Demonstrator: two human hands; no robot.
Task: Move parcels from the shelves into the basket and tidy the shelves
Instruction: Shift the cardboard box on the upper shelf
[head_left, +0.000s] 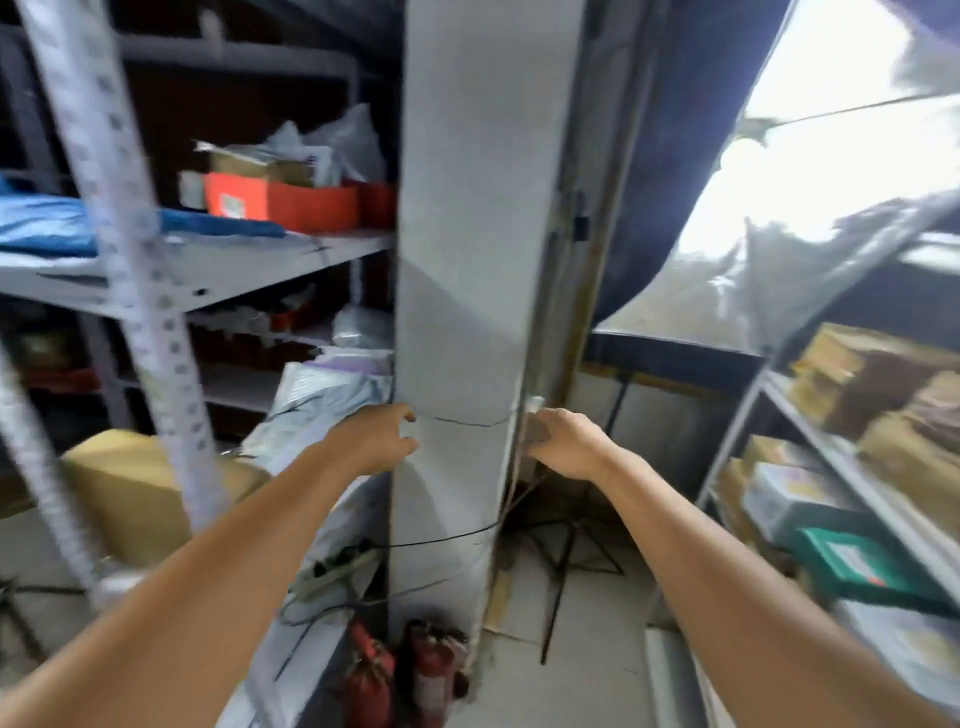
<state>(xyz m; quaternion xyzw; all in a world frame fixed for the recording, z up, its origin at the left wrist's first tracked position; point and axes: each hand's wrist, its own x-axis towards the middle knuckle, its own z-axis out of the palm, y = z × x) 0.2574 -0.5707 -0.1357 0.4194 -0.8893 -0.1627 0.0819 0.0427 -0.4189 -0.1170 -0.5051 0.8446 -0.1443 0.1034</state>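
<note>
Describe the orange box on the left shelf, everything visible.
The orange box is a rectangular carton, cardboard by its look, with a pale label toward its left end. It lies flat at the back of the grey shelf, close to the white pillar. A brown carton sits on or just behind it. Blur hides finer detail.
</note>
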